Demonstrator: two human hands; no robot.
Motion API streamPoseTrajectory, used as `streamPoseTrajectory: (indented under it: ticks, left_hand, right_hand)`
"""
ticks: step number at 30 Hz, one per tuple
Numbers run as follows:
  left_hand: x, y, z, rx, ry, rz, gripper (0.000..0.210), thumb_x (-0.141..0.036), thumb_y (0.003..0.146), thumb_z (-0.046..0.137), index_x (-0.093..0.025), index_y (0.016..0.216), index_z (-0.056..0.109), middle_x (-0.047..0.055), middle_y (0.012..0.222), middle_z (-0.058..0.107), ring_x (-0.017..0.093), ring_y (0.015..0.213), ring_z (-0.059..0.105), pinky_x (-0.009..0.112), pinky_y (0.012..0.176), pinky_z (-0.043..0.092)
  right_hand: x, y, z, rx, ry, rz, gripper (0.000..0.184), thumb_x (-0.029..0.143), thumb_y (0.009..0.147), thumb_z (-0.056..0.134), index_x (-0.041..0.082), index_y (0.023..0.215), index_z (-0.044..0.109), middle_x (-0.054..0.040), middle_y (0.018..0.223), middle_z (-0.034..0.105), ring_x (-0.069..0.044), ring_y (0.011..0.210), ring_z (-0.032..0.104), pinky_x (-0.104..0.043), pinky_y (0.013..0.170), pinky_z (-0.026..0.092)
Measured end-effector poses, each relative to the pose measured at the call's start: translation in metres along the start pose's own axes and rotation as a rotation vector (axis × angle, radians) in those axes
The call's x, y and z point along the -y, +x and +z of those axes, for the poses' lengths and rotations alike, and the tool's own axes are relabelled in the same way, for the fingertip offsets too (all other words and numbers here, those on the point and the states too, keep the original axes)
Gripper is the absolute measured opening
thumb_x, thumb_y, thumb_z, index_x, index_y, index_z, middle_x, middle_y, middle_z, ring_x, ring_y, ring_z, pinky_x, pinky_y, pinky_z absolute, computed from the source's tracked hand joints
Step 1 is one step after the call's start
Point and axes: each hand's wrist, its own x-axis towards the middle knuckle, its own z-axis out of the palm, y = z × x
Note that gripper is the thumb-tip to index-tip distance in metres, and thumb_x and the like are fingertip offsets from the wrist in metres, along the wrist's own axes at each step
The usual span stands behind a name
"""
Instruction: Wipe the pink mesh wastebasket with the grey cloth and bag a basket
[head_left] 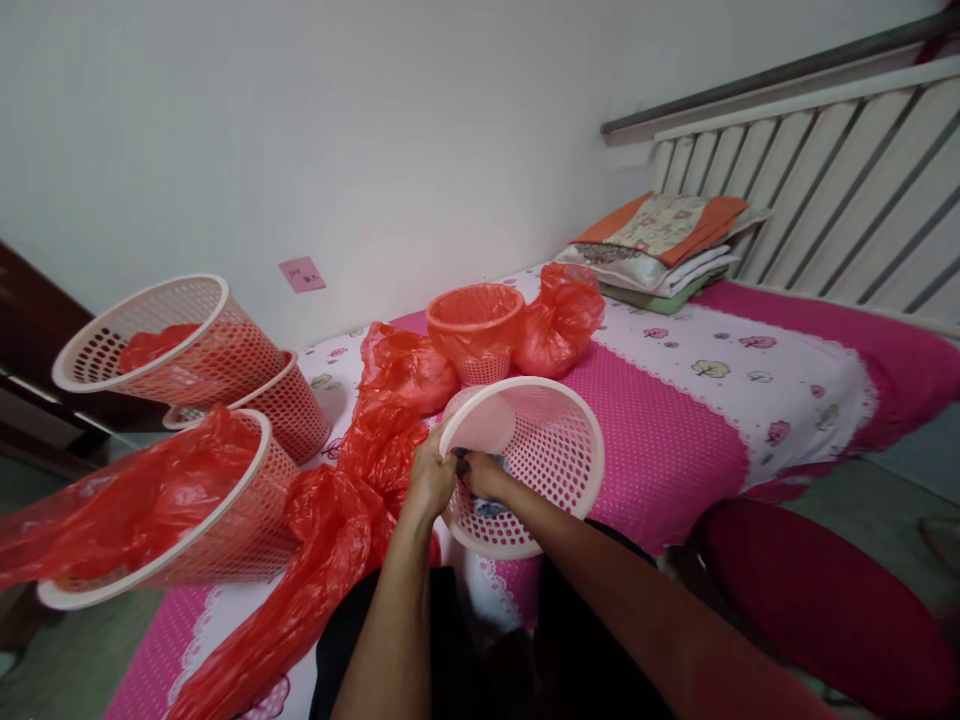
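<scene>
A pale pink perforated wastebasket lies tilted in front of me, its mouth turned towards me. My left hand is closed on the left side of its rim. Inside the basket, my right hand is closed around a bunched grey-blue cloth, pressed near the inner wall. The fingertips of that hand are partly hidden. Just behind stands another wastebasket, upright and lined with a red plastic bag. Crumpled red plastic bags lie along my left side.
Several more pink wastebaskets with red bags in them stand or lean at the left. A bed with a pink patterned sheet carries folded bedding at the back right. A dark red round stool is at the right, below a radiator.
</scene>
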Motion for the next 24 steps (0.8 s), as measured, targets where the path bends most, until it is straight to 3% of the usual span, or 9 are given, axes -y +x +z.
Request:
streamPoseTrajectory:
  ticks: [4, 9, 12, 15, 18, 21, 24]
  left_hand:
    - [-0.004, 0.001, 0.001, -0.019, -0.004, 0.007, 0.068, -0.009, 0.07, 0.053, -0.018, 0.133, 0.075, 0.008, 0.134, 0.079, 0.03, 0.134, 0.068, 0.048, 0.122, 0.047]
    - [-0.006, 0.001, 0.003, -0.055, 0.021, 0.008, 0.061, -0.011, 0.071, 0.053, -0.019, 0.126, 0.078, 0.007, 0.122, 0.082, 0.029, 0.13, 0.07, 0.048, 0.122, 0.047]
    - [-0.005, 0.003, 0.002, -0.058, 0.014, -0.006, 0.061, -0.011, 0.07, 0.052, -0.018, 0.125, 0.078, 0.007, 0.122, 0.082, 0.029, 0.125, 0.072, 0.048, 0.12, 0.049]
    - [-0.003, 0.006, -0.001, -0.072, -0.008, -0.062, 0.06, -0.01, 0.069, 0.052, -0.014, 0.122, 0.078, 0.009, 0.117, 0.082, 0.029, 0.118, 0.075, 0.048, 0.116, 0.052]
    - [-0.002, 0.008, -0.004, -0.099, -0.031, -0.081, 0.056, -0.009, 0.069, 0.053, -0.015, 0.118, 0.079, 0.009, 0.113, 0.083, 0.029, 0.116, 0.075, 0.047, 0.114, 0.053]
    - [-0.002, 0.006, -0.005, -0.092, -0.017, -0.077, 0.052, -0.009, 0.071, 0.054, -0.016, 0.116, 0.079, 0.008, 0.111, 0.083, 0.028, 0.111, 0.076, 0.047, 0.112, 0.055]
    - [-0.003, 0.004, -0.005, -0.089, 0.005, -0.094, 0.052, -0.008, 0.071, 0.053, -0.015, 0.116, 0.079, 0.008, 0.108, 0.083, 0.029, 0.11, 0.076, 0.047, 0.11, 0.056]
  right_hand:
    - [0.017, -0.026, -0.005, 0.007, 0.081, 0.04, 0.007, 0.019, 0.097, 0.068, 0.018, 0.103, 0.071, -0.0059, 0.101, 0.077, -0.02, 0.088, 0.07, -0.028, 0.075, 0.054]
    - [0.043, -0.076, -0.011, -0.122, 0.195, -0.035, 0.019, 0.011, 0.09, 0.06, 0.02, 0.106, 0.065, -0.0073, 0.107, 0.074, -0.021, 0.097, 0.069, -0.03, 0.084, 0.053]
    - [0.045, -0.109, -0.015, -0.129, 0.086, -0.138, 0.024, 0.009, 0.085, 0.059, 0.018, 0.107, 0.064, -0.0124, 0.116, 0.068, -0.025, 0.101, 0.068, -0.035, 0.089, 0.053]
    - [0.028, -0.132, -0.021, 0.003, -0.118, -0.213, 0.032, 0.006, 0.08, 0.06, 0.017, 0.109, 0.066, -0.013, 0.116, 0.068, -0.028, 0.101, 0.067, -0.039, 0.09, 0.053]
    - [-0.004, -0.146, -0.03, 0.055, -0.289, -0.169, 0.023, 0.007, 0.086, 0.058, 0.019, 0.1, 0.07, -0.0132, 0.11, 0.072, -0.031, 0.099, 0.067, -0.042, 0.088, 0.052]
    - [-0.038, -0.159, -0.048, 0.002, -0.314, -0.033, 0.023, 0.006, 0.085, 0.056, 0.022, 0.089, 0.072, -0.0139, 0.104, 0.075, -0.032, 0.094, 0.069, -0.043, 0.084, 0.053]
    - [-0.061, -0.173, -0.077, -0.165, -0.07, 0.018, 0.023, 0.01, 0.08, 0.056, 0.023, 0.088, 0.073, -0.0108, 0.099, 0.078, -0.03, 0.092, 0.072, -0.042, 0.084, 0.056]
